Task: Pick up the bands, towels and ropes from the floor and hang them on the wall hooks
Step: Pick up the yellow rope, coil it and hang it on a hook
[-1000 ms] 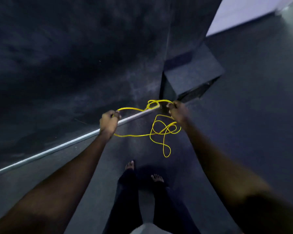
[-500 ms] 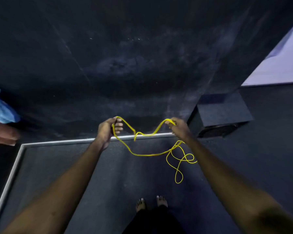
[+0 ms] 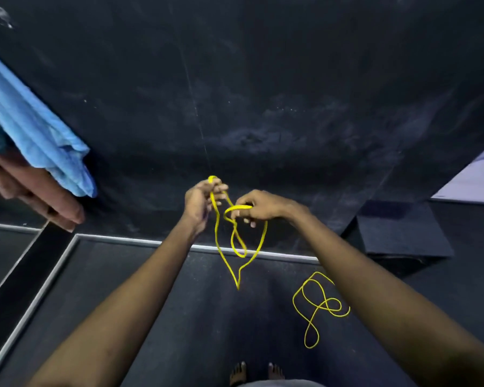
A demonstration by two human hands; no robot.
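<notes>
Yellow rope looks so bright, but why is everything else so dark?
Head view: dim light, a black wall and dark floor, so the yellow rope pops; head view: wide lens stretches the arms toward the corners; the picture is fairly sharp.

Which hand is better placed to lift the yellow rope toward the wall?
Left, probably: the left hand holds the rope's topmost loop, nearer the wall; the right hand pinches a lower loop.
</notes>
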